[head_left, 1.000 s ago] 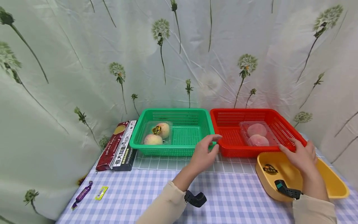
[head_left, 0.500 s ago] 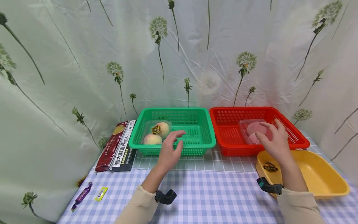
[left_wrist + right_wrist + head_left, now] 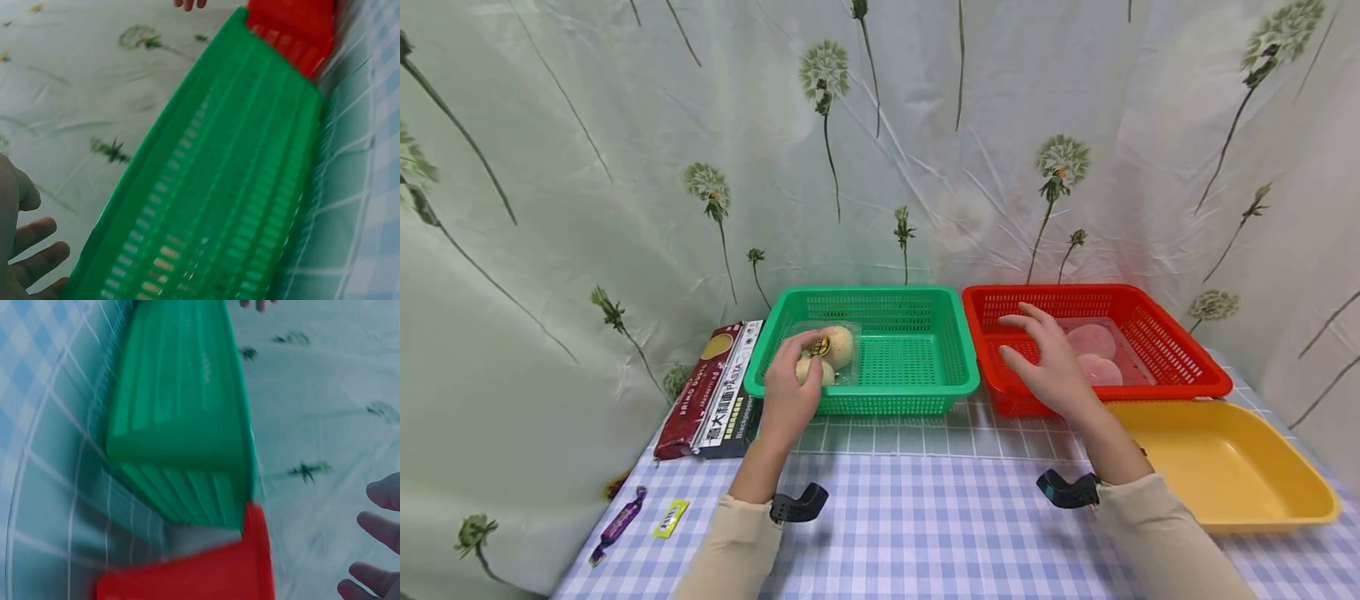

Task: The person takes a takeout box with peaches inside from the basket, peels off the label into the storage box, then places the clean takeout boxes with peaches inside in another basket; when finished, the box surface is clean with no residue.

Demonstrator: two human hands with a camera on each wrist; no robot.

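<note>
Currently left hand [image 3: 790, 392] fingers curl onto clear clamshell [image 3: 820, 354], 9 o'clock in perforated green basket [image 3: 925, 392]; right hand [image 3: 1048, 367] splayed, released, over red basket [image 3: 1180, 379].

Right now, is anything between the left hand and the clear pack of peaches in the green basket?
Nothing visible. The left hand reaches over the near rim of the green basket, and its fingers are already at the peach pack. The head view does not settle whether they grip it.
</note>
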